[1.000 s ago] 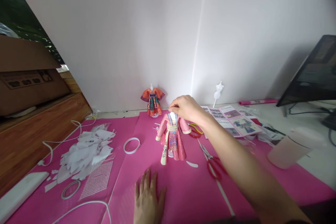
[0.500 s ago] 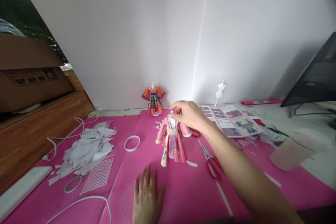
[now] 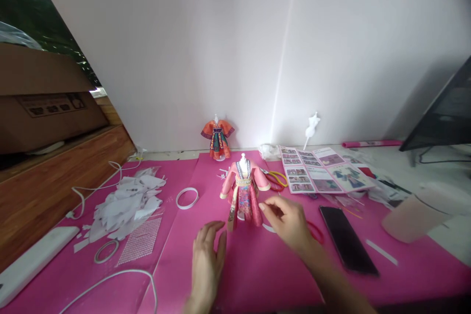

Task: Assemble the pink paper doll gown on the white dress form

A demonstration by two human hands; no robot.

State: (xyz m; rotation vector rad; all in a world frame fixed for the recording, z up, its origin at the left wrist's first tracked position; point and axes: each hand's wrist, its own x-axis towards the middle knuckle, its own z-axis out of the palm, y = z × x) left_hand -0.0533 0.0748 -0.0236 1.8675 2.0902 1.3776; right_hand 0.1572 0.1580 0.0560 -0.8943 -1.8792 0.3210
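A pink doll dress [image 3: 243,191] with long sleeves, a cream waistband and a patterned front panel stands upright on a small white dress form [image 3: 243,157]. My right hand [image 3: 289,221] is at the right edge of the skirt, thumb and forefinger pinched on the cloth there. To the lower left of the skirt, my left hand [image 3: 206,252] is raised with its thumb apart from the curved fingers and holds nothing. Red-handled scissors [image 3: 315,231] lie partly hidden behind my right hand. A white strip [image 3: 269,228] is beside the hem.
An orange and green doll dress [image 3: 218,137] stands at the back. A bare white dress form [image 3: 312,128] leans on the wall. A printed sheet [image 3: 324,169], a phone [image 3: 348,238] and a cup [image 3: 412,216] are right. Paper scraps [image 3: 128,198] and tape rolls [image 3: 187,198] lie left.
My right hand has let go of the dress form's neck and come down to the skirt's right side. My left hand has lifted off the mat beside the skirt. The phone now shows.
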